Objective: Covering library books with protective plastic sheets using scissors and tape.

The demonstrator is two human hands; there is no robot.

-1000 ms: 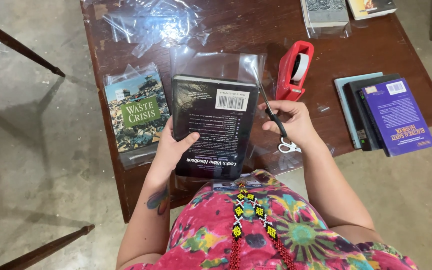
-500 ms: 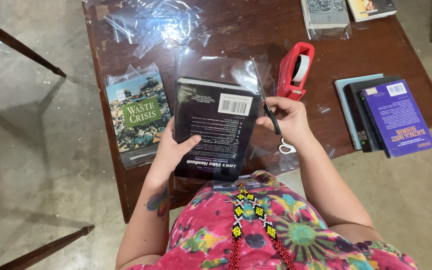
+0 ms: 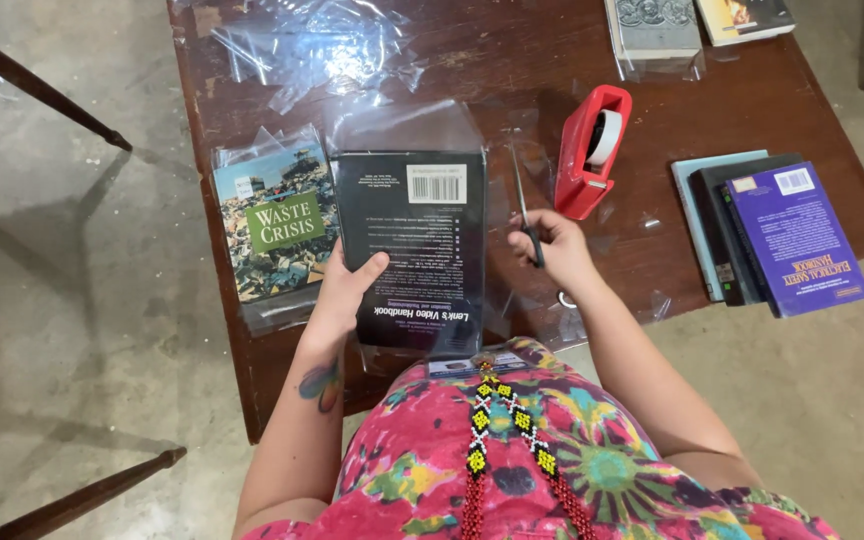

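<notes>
a: entry, head view. the left hand (image 3: 344, 290) lies on the black book (image 3: 414, 245), fingers spread on the back cover, thumb reaching inward. the book sits inside a clear plastic sleeve (image 3: 407, 125) at the near edge of the wooden counter (image 3: 512, 60).

b: right side?

a: the right hand (image 3: 557, 250) is curled around a pair of scissors (image 3: 527, 215), fingers through the dark handles. the blades look nearly together and point away from the person, toward the red tape dispenser (image 3: 592, 150).

b: step in hand, as you judge it?

a: wrapping the book in plastic. sleeve is on, spare film stands past the far end. likely the trimming stage. the next move calls for bringing the blades across to the film, keeping the book pinned flat so the sleeve does not slide.

b: orientation of the book?

a: long axis runs near to far, tilted only slightly. barcode end is far, the title end is near the person's body. back cover faces up.

b: neighbours?

a: a second sleeved book with a green label (image 3: 277, 225) lies just beside it on the left. a stack of books, purple one on top (image 3: 797, 240), is well apart on the right. loose crumpled film (image 3: 322, 45) sits at the far side.
</notes>
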